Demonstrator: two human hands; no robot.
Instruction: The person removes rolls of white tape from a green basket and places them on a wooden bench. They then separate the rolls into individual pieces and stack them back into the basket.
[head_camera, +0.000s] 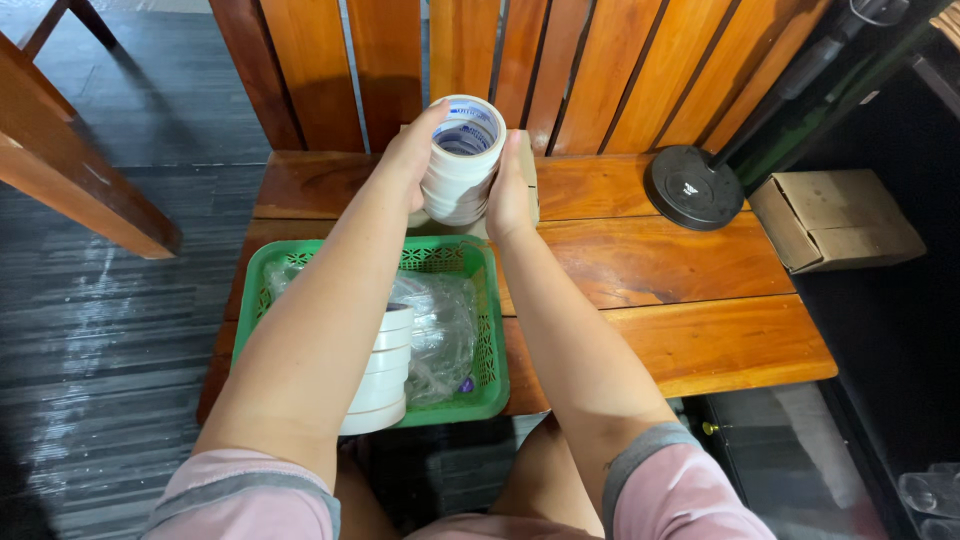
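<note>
Stack of white tape rolls (461, 160): held up above the back of the wooden bench (690, 270), tilted so the top core faces the camera. Left hand (415, 150) and right hand (508, 190) are both curled around opposite sides, clamping it between them. Judged light and stiff, but loose rolls could slide apart; press from both flanks, or support underneath. Behind it, a small cardboard box (528, 170). Below, a green basket (440, 258) with a second tape stack (385, 375) and crumpled clear plastic wrap (445, 330).
</note>
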